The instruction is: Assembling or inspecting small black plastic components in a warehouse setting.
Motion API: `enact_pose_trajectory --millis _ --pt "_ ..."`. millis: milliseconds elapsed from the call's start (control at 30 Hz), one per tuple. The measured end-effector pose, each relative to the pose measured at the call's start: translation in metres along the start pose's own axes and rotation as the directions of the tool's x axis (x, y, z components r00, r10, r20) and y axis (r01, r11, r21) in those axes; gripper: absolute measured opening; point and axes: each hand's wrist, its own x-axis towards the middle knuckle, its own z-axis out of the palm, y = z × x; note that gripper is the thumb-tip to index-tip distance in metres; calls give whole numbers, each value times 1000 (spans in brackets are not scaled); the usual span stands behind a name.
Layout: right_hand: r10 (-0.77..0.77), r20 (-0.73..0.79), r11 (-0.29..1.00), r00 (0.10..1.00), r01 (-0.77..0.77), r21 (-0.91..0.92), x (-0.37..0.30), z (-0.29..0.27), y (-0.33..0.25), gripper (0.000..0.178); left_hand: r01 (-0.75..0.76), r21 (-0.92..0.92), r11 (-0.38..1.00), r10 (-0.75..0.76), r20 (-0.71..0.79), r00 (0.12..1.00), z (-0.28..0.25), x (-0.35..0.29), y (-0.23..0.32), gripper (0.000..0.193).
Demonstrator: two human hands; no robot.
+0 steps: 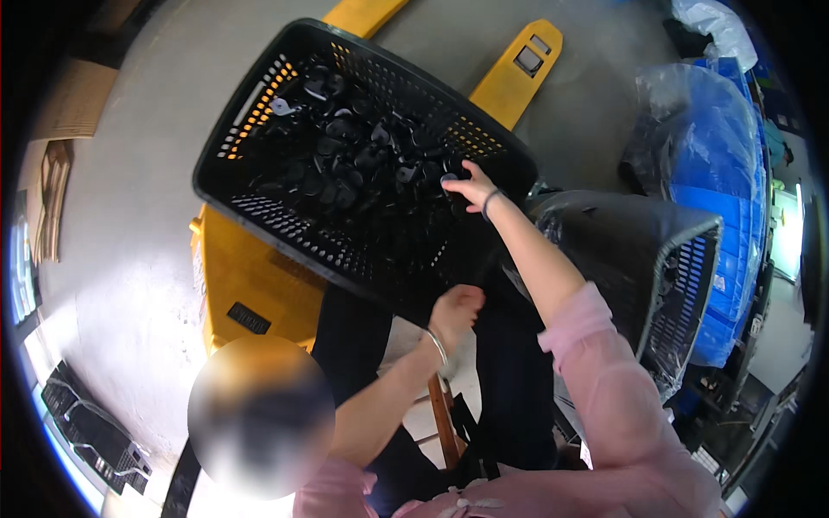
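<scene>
A large black plastic basket (294, 226) with slotted walls holds many small black plastic parts (345, 142), a few with grey faces. My right hand (475, 187) reaches over the basket's right end, its fingers spread beside a small dark part with a grey face (448, 179). Whether the fingertips touch that part is hard to see. My left hand (458, 312), a bracelet on its wrist, is curled closed just outside the basket's near edge, above my lap. Its fingers hide whatever may be inside them.
Under the basket is a yellow pallet jack (259, 285), one fork (518, 73) sticking out beyond it. To the right stand a second dark basket (622, 233) and blue crates (717, 207) under clear plastic. Cardboard (78, 99) leans at the far left.
</scene>
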Motion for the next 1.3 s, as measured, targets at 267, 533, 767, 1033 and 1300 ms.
enact_pose_trajectory --millis 267,533,767,1033,1300 --pt "-98 -331 784 938 -132 -607 51 92 -17 84 -101 359 928 61 120 991 13 -30 2 21" --pt "-239 -189 636 953 6 -772 62 93 3 76 -103 122 987 88 122 989 13 -26 -26 22" --pt "-240 -88 640 967 90 -763 54 116 31 47 -101 214 972 68 156 985 13 -27 -21 26" --pt "-137 1 714 991 100 -693 47 125 41 34 -129 180 975 102 151 983 11 -11 -37 27" --pt "-29 228 976 973 -22 217 -30 58 -7 14 64 39 997 -69 156 985 -1 3 -13 23"
